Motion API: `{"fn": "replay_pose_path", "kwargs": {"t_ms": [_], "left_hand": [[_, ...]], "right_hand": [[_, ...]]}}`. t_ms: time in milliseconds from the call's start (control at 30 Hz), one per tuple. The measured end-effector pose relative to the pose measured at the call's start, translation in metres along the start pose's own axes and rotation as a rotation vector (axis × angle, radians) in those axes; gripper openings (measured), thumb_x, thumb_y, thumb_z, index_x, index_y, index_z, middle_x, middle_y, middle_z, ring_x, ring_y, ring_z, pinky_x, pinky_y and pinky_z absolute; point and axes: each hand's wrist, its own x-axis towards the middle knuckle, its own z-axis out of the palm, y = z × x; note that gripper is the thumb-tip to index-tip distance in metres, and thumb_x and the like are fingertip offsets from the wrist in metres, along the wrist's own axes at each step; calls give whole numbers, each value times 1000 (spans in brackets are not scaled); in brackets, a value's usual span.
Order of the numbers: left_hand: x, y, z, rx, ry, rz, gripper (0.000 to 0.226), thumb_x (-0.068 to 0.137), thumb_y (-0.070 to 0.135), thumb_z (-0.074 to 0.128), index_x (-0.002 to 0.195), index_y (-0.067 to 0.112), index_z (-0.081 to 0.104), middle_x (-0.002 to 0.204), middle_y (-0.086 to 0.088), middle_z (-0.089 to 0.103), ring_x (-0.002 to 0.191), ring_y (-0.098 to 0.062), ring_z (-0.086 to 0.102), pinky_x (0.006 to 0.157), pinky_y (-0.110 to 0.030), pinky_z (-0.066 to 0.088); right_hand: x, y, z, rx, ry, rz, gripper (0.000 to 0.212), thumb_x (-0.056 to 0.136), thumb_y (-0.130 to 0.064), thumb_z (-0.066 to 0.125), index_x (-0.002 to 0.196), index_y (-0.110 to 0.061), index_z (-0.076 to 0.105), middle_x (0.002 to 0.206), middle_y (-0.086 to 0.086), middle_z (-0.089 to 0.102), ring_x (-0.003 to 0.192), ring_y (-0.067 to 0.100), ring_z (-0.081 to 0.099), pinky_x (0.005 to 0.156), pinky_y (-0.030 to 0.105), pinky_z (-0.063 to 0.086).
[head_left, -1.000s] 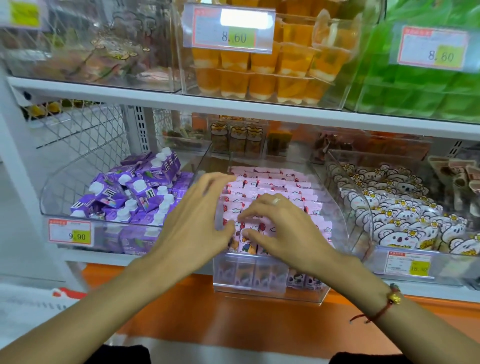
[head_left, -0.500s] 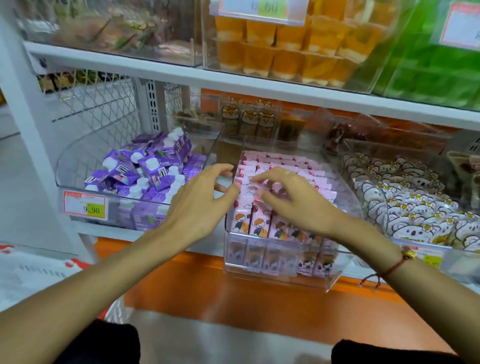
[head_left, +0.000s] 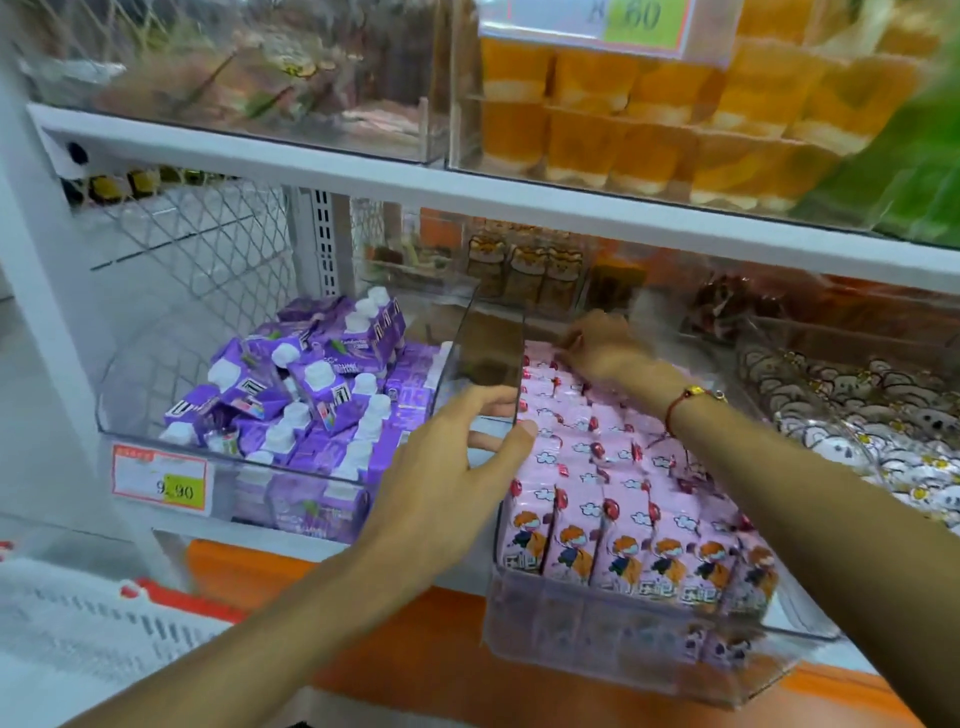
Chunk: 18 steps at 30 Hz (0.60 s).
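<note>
A clear plastic bin (head_left: 623, 670) sticks out from the lower shelf, filled with rows of pink cartoon snack packs (head_left: 597, 467). My left hand (head_left: 447, 478) holds the bin's left wall, with the thumb over the pink packs and the fingers outside the wall. My right hand (head_left: 608, 348) reaches deep to the bin's back row, its fingers bent down onto the rear packs. It is blurred, so the grip is unclear. A red cord bracelet sits on that wrist.
Purple drink cartons (head_left: 311, 395) fill the bin to the left, which bears a 9.90 price tag (head_left: 161, 480). White bear-print packs (head_left: 857, 447) lie to the right. The white upper shelf (head_left: 363, 176) carries orange jelly cups (head_left: 649, 119). A white basket (head_left: 78, 623) sits at lower left.
My right hand has moved from the front packs to the bin's back row. My left hand shifted from the packs to the bin's left wall. The view came closer.
</note>
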Motion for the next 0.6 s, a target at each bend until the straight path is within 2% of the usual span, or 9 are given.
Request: {"fn": "replay_pose_path", "kwargs": {"t_ms": [100, 167, 267, 433, 500, 533, 600], "left_hand": [[0, 1, 0, 0, -1, 0, 21, 87, 45, 57, 107, 48, 54, 102, 36, 57, 88, 16, 55, 82, -20, 46], [0, 1, 0, 1, 7, 1, 22, 88, 44, 58, 109, 46, 56, 104, 35, 58, 87, 14, 57, 83, -20, 47], [-1, 1, 0, 2, 7, 0, 25, 88, 44, 58, 113, 44, 57, 105, 35, 59, 85, 13, 58, 84, -23, 48], [-2, 1, -3, 11, -13, 3, 26, 88, 47, 56, 113, 42, 58, 108, 33, 59, 87, 10, 60, 87, -26, 50], [-1, 1, -4, 22, -19, 1, 27, 88, 48, 56, 113, 41, 59, 108, 32, 60, 88, 10, 60, 87, -26, 49], [-1, 0, -4, 27, -21, 2, 26, 88, 49, 55, 113, 41, 58, 108, 31, 60, 90, 10, 59, 86, -25, 48], [-1, 0, -4, 37, -16, 13, 22, 88, 50, 54, 109, 44, 56, 107, 30, 59, 93, 12, 56, 83, -20, 46]], "right_hand": [[5, 2, 0, 40, 3, 51, 16, 94, -21, 59, 99, -13, 71, 96, 7, 69, 84, 23, 66, 71, 32, 54], [3, 2, 2, 42, 54, 34, 17, 96, -20, 56, 99, -11, 70, 95, 8, 69, 82, 22, 64, 65, 28, 47], [-4, 4, 5, 55, 169, -20, 17, 95, -19, 56, 95, -11, 71, 96, 6, 65, 78, 20, 59, 64, 26, 43], [-6, 5, -8, 317, 408, -32, 12, 93, -18, 60, 94, -12, 70, 104, 3, 65, 82, 15, 56, 70, 19, 40], [-12, 6, -10, 407, 476, -14, 11, 94, -18, 58, 96, -12, 67, 100, 0, 64, 80, 12, 54, 62, 11, 37], [-18, 6, -11, 471, 529, -12, 12, 95, -16, 56, 98, -10, 65, 99, 1, 64, 80, 13, 55, 59, 11, 37], [-33, 6, -13, 641, 637, -1, 13, 97, -11, 52, 102, -5, 62, 100, 6, 65, 79, 15, 57, 64, 18, 43]]}}
